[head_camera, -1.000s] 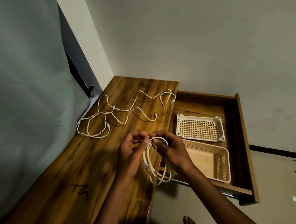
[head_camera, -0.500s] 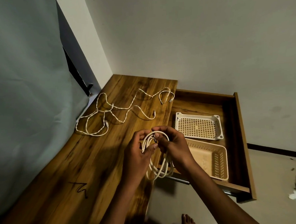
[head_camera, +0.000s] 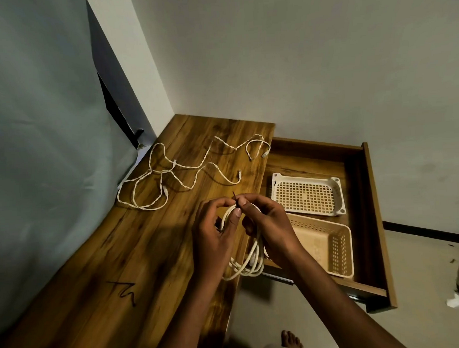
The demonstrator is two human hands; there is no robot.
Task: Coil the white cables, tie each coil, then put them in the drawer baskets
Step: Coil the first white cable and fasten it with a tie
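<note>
A coiled white cable hangs between my hands above the desk's right edge. My left hand grips the top of the coil, thumb pressed on the strands. My right hand pinches a thin dark tie at the coil's top; its end sticks up between my fingertips. Loose white cables lie tangled on the wooden desk further back. In the open drawer sit two cream baskets: a shallow one behind and a deeper one in front.
A grey curtain hangs along the desk's left side. A dark scribble marks the desktop near me. The white wall stands behind the desk and drawer. A bare foot shows on the floor below.
My hands have come closer together at the top of the coil, and the dark tie's end now sticks up between my fingertips. The coil hangs a little lower.
</note>
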